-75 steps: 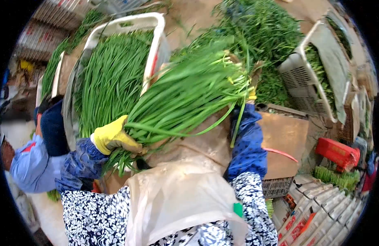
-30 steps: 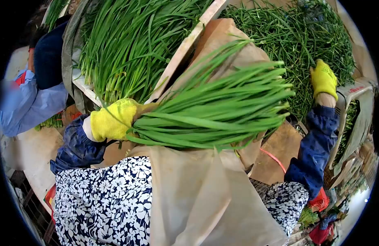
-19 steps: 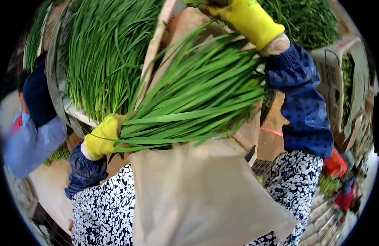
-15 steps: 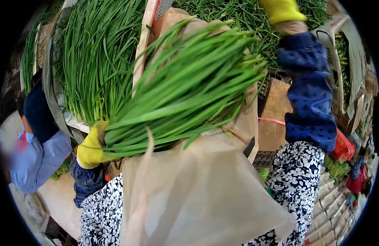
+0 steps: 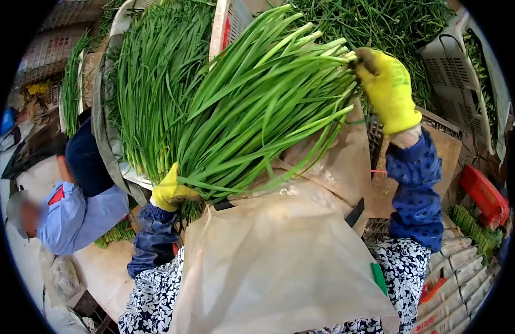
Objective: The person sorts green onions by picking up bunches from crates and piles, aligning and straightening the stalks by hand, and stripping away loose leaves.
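Observation:
A big loose bunch of garlic chives [image 5: 268, 111] lies slantwise in front of me, pale stem ends at the upper right and green leaf tips at the lower left. My left hand [image 5: 173, 192], in a yellow glove, is closed around the leaf end. At the stem ends is my right hand [image 5: 386, 89], also yellow-gloved, its soiled fingers curled in against the stems. Exactly how many stems it pinches I cannot make out. Beneath the bunch is a brown sheet-covered surface [image 5: 324, 145]. A translucent beige apron [image 5: 279, 261] covers my lap.
More garlic chives [image 5: 157, 83] are stacked at the left. Loose greens [image 5: 374, 22] are heaped at the back. A white plastic crate [image 5: 449, 72] stands at the right, with a red container [image 5: 484, 195] below it. Another person [image 5: 82, 214] in a blue shirt is at the left.
My right hand has come down from the top edge to the stem ends. My left hand still grips the leaf end. The whole view has shifted somewhat to the right.

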